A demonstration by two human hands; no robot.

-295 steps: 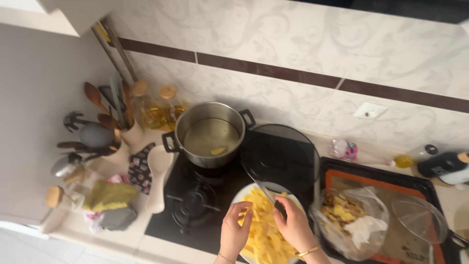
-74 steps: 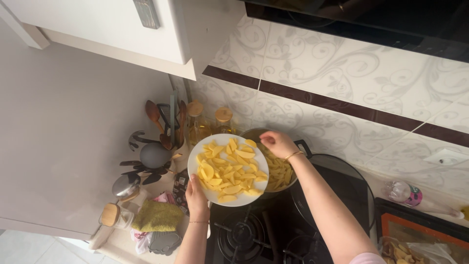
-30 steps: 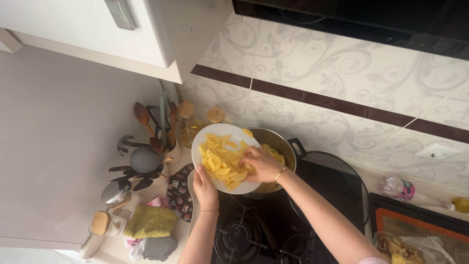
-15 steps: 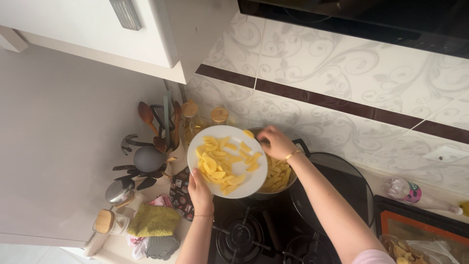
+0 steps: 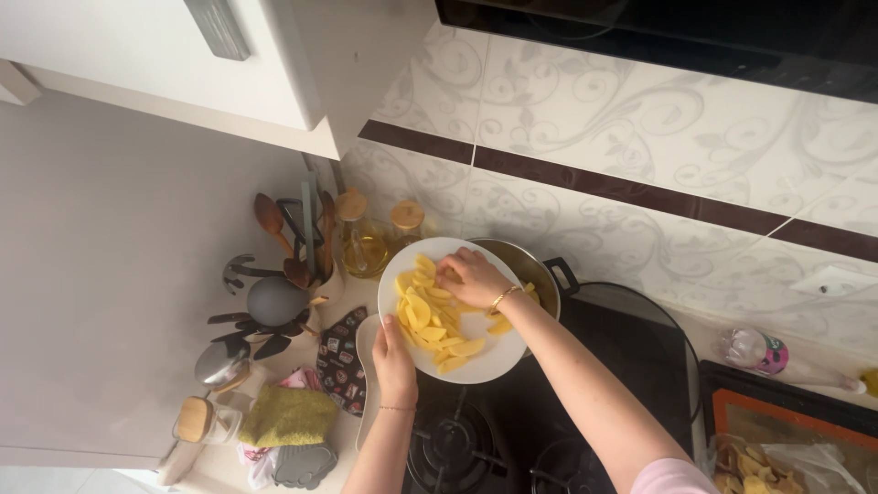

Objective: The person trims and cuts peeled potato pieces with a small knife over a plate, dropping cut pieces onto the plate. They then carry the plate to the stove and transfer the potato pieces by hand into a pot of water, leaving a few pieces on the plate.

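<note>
My left hand (image 5: 394, 356) grips the near rim of a white plate (image 5: 494, 364) and holds it tilted over a steel pot (image 5: 528, 267) on the black gas hob (image 5: 476, 439). Yellow potato slices (image 5: 430, 329) lie in a heap on the plate. My right hand (image 5: 474, 278) rests on the slices at the plate's far side, fingers curled over them. Most of the pot is hidden behind the plate, so its contents do not show.
Left of the hob stand holders with wooden spoons (image 5: 297, 240), two cork-stoppered oil bottles (image 5: 364, 240), a patterned cloth (image 5: 340, 357), a green sponge (image 5: 285, 413) and a white spoon rest (image 5: 367, 384). At right are a glass lid (image 5: 640, 320), a small bottle (image 5: 754, 351) and a dark tray (image 5: 786, 421) with peelings.
My right hand has come back from over the pot onto the slices on the plate. The plate has shifted a little right, and it now covers the pot's inside.
</note>
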